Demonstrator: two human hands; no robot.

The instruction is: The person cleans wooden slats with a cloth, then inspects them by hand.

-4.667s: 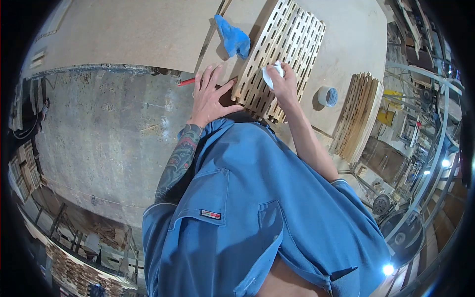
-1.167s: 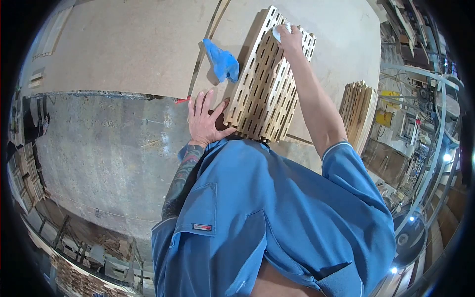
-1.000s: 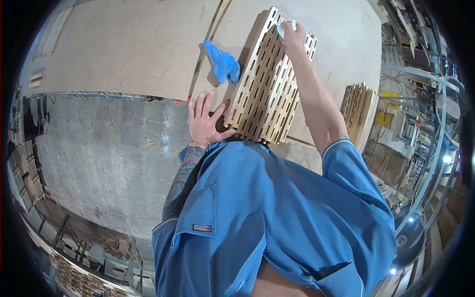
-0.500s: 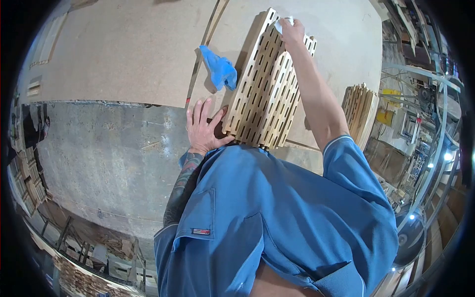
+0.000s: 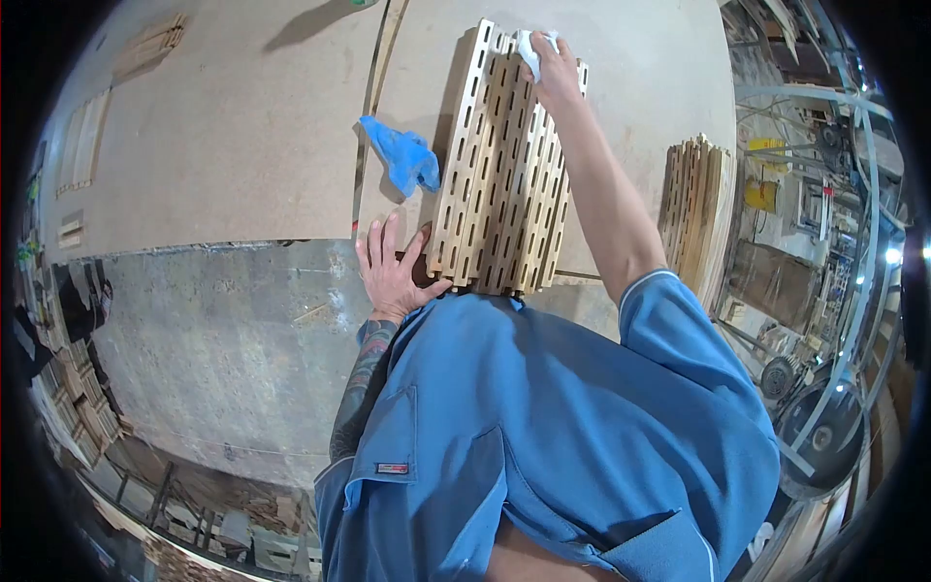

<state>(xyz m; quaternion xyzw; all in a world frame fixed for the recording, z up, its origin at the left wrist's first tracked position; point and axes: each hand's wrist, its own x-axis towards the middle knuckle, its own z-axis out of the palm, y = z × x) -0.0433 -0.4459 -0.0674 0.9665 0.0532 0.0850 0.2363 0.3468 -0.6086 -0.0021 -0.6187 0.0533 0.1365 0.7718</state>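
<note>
Several slotted wooden slats [image 5: 499, 175] lie side by side in a bundle on the table, their near ends close against my blue shirt. At the far end, my right hand [image 5: 555, 76] is closed on a crumpled white cloth [image 5: 529, 56] that rests on top of the slats. My left hand [image 5: 393, 276] lies spread at the near left corner of the bundle, with its thumb by the slat ends and its fingers on the table edge. A crumpled blue cloth [image 5: 402, 158] sits just left of the slats.
The pale table board [image 5: 223, 126] has a seam running away from me. Another stack of slotted slats [image 5: 693, 213] stands to the right. Small wooden pieces [image 5: 82, 145] lie at the far left. Below the table edge is a worn grey floor [image 5: 223, 359].
My view has shifted, so the slats and blue cloth appear farther left. The white cloth in my right hand has moved slightly right across the far slat ends. My left hand stays in place.
</note>
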